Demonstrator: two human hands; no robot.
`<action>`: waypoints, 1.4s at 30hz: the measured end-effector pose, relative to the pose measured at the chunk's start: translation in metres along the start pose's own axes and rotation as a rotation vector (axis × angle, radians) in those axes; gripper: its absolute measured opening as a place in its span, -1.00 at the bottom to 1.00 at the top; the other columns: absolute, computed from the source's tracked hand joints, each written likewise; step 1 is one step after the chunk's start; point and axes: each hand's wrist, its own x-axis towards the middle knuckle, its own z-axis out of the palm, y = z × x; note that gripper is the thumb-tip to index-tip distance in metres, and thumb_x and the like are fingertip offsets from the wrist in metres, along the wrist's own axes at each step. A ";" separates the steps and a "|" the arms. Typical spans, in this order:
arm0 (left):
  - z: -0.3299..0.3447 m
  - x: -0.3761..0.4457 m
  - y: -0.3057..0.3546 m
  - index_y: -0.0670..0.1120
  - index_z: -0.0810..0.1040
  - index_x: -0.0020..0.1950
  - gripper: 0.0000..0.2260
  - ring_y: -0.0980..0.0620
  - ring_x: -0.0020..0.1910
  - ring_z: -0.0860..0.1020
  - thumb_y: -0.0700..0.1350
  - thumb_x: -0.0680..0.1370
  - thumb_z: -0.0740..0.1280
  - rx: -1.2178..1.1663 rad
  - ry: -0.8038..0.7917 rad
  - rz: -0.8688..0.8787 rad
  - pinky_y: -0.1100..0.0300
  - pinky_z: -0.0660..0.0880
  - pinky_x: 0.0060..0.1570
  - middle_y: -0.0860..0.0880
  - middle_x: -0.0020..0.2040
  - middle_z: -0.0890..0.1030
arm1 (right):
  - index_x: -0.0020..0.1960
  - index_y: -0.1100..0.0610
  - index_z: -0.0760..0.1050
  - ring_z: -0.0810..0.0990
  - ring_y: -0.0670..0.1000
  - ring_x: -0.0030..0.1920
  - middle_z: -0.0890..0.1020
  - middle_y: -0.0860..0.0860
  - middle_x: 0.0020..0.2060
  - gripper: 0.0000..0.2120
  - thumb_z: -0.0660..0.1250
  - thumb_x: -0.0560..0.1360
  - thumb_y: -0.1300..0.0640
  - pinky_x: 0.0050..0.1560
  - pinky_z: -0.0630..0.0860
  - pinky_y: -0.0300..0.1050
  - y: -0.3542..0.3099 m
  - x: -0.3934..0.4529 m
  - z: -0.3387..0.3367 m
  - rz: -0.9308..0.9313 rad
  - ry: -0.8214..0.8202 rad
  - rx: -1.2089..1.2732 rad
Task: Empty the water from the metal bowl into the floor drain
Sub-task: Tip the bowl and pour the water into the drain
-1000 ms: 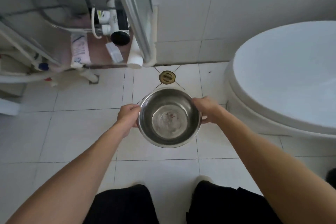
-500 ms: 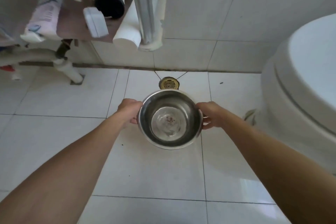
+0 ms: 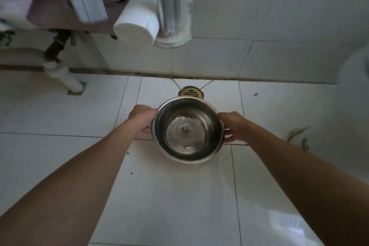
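Observation:
A round metal bowl (image 3: 187,130) is held low over the white floor tiles, its mouth facing up at me. Shallow water and a few small reddish specks lie at its bottom. My left hand (image 3: 142,117) grips the left rim and my right hand (image 3: 231,126) grips the right rim. The brass floor drain (image 3: 191,93) sits just beyond the bowl's far rim, close to the wall; its near edge is hidden by the bowl.
A white toilet (image 3: 357,90) fills the right edge. A white drain pipe (image 3: 63,78) enters the floor at the left. Overhead hang a shelf with a white roll (image 3: 135,26) and a grey door frame post (image 3: 173,6). The tiled wall stands right behind the drain.
I have leaned lower and forward, so the floor and drain appear closer. The bowl has moved toward the drain and now covers its near edge. Both hands keep their grip.

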 end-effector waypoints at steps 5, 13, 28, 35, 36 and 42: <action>0.002 0.010 -0.003 -0.21 0.67 -0.08 -0.91 -0.15 -0.24 0.69 -0.19 0.51 0.42 0.006 0.006 -0.007 0.01 0.69 -0.17 -0.18 -0.20 0.71 | -0.04 0.19 0.49 0.59 0.11 -0.14 0.60 0.13 -0.12 -0.90 0.27 0.63 0.18 -0.19 0.55 0.02 -0.010 0.013 0.001 -0.029 0.032 -0.041; 0.007 0.015 -0.003 -0.21 0.68 -0.11 -0.95 -0.14 -0.21 0.69 -0.29 0.47 0.41 0.035 -0.004 -0.002 0.06 0.66 -0.23 -0.18 -0.19 0.70 | -0.03 0.19 0.51 0.61 0.09 -0.18 0.62 0.12 -0.15 -0.88 0.29 0.62 0.16 -0.32 0.51 -0.06 -0.008 0.022 0.003 -0.053 0.083 -0.077; 0.011 0.026 -0.001 -0.20 0.68 -0.11 -0.94 -0.09 -0.25 0.62 -0.27 0.45 0.41 0.002 0.022 -0.021 0.18 0.52 -0.37 -0.15 -0.21 0.67 | -0.04 0.16 0.50 0.59 0.08 -0.15 0.61 0.10 -0.12 -0.89 0.29 0.62 0.14 -0.30 0.49 -0.08 -0.011 0.030 0.002 -0.037 0.079 -0.062; 0.011 0.030 0.001 -0.26 0.66 -0.07 -0.92 -0.11 -0.19 0.63 -0.28 0.47 0.41 -0.016 0.010 -0.019 0.15 0.55 -0.31 -0.18 -0.16 0.66 | -0.10 0.17 0.51 0.59 0.07 -0.17 0.61 0.10 -0.17 -0.88 0.29 0.60 0.17 -0.29 0.48 -0.09 -0.011 0.031 0.001 -0.019 0.071 -0.045; 0.011 0.030 0.001 -0.26 0.65 -0.09 -0.94 -0.10 -0.21 0.62 -0.29 0.47 0.41 -0.016 0.010 -0.018 0.15 0.54 -0.33 -0.18 -0.18 0.65 | -0.10 0.17 0.51 0.59 0.07 -0.17 0.61 0.10 -0.16 -0.88 0.29 0.60 0.17 -0.29 0.48 -0.09 -0.011 0.031 0.001 -0.018 0.071 -0.044; 0.010 0.031 0.000 -0.24 0.60 -0.13 -0.96 -0.10 -0.21 0.57 -0.32 0.47 0.35 -0.017 0.019 -0.032 0.16 0.52 -0.33 -0.18 -0.16 0.60 | -0.13 0.17 0.51 0.56 0.04 -0.22 0.60 0.09 -0.21 -0.86 0.29 0.59 0.17 -0.29 0.49 -0.11 -0.013 0.030 0.003 0.000 0.070 -0.038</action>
